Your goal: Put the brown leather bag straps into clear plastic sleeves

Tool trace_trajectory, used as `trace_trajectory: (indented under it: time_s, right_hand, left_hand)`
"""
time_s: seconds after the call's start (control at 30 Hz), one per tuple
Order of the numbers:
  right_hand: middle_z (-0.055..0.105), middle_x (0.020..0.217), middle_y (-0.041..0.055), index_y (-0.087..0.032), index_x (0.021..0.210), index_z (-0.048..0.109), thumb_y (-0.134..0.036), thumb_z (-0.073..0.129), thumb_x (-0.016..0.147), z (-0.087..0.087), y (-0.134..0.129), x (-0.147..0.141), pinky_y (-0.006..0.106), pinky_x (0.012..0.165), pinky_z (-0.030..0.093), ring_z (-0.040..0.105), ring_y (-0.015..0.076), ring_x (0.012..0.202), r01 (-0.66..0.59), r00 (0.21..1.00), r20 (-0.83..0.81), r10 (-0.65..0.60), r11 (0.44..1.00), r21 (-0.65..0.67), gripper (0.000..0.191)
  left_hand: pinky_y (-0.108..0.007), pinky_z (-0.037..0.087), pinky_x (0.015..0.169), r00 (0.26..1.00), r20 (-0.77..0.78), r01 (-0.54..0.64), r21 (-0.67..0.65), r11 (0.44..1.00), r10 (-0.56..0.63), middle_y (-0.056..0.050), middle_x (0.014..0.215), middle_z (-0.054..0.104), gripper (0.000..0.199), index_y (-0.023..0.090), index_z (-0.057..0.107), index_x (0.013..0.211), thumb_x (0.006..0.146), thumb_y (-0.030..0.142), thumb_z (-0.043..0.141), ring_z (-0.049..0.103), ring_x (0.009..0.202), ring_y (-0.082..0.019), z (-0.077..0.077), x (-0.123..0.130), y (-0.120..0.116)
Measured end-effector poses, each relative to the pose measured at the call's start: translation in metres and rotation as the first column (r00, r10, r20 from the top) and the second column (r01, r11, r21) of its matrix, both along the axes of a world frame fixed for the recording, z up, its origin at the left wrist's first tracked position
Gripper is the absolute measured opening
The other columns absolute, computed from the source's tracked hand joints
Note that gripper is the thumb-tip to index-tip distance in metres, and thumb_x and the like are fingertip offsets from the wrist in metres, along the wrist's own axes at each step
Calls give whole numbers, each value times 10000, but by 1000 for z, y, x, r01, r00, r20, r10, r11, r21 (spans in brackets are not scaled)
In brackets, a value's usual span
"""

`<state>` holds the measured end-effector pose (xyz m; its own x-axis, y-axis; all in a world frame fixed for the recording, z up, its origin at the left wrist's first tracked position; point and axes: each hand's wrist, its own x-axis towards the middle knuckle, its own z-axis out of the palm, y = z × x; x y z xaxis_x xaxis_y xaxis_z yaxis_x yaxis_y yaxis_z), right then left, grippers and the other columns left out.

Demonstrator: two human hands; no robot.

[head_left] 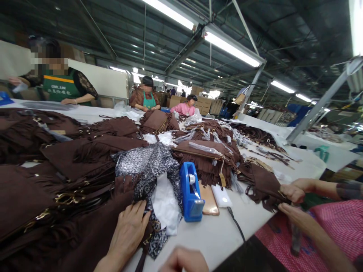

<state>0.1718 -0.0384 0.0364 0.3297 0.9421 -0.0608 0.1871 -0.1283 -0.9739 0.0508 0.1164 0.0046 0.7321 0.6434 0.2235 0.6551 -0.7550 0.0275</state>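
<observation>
My left hand (129, 228) lies with its fingers stretched out over the edge of a brown fringed bag (96, 223) with gold-coloured metal parts. Its fingertips reach black-and-white patterned lining fabric (150, 162). White padding (167, 202) shows against that fabric. At the bottom edge, my right hand (185, 260) is curled and blurred, partly cut off by the frame. What its fingers hold, if anything, I cannot make out. A blue tape dispenser (191, 192) stands on the white table just beyond my right hand.
Piles of brown bags (82, 155) cover the table's left. Two phones (209, 198) (221, 196) and a black cable (236, 223) lie beside the dispenser. At right, a co-worker's hands (295, 192) hold a brown fringed piece (262, 185). Several people sit across the table.
</observation>
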Motion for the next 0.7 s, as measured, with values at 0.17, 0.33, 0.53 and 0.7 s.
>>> trace_trajectory:
  time_s: [0.17, 0.33, 0.53, 0.7]
  right_hand:
    - [578, 909, 108, -161, 918, 571, -263, 453, 834, -35, 42, 14, 322, 643, 425, 570, 227, 760, 279, 665, 711, -227, 959, 46, 176]
    - [588, 790, 72, -176, 704, 603, -261, 417, 859, -55, 57, 23, 289, 677, 404, 561, 187, 728, 328, 726, 605, -327, 938, 114, 257]
    - [592, 736, 43, -174, 758, 605, -530, 369, 841, -44, 49, 22, 267, 674, 422, 538, 167, 717, 404, 837, 303, -455, 888, 220, 435]
    - [490, 577, -23, -155, 676, 552, -644, 517, 700, -26, 31, -6, 204, 381, 243, 318, 56, 399, 365, 916, -217, -339, 927, 93, 491]
  left_hand:
    - [-430, 406, 809, 1000, 9, -16, -18, 1000, 16, -99, 1235, 543, 379, 176, 580, 1102, 870, 199, 282, 482, 1049, -297, 4, 0, -3]
    - [-415, 412, 816, 992, 116, -45, -74, 996, 53, -102, 1190, 572, 376, 141, 528, 1154, 872, 253, 307, 493, 1025, -270, 4, 1, -1]
    - [-386, 421, 805, 909, 417, 10, -66, 998, 19, -116, 1134, 610, 342, 128, 557, 1105, 860, 280, 374, 538, 970, -228, -6, -5, 0]
    - [-360, 438, 783, 656, 710, 187, -482, 856, 257, -110, 1002, 635, 373, 142, 586, 1020, 771, 397, 475, 567, 835, -202, 10, 7, -33]
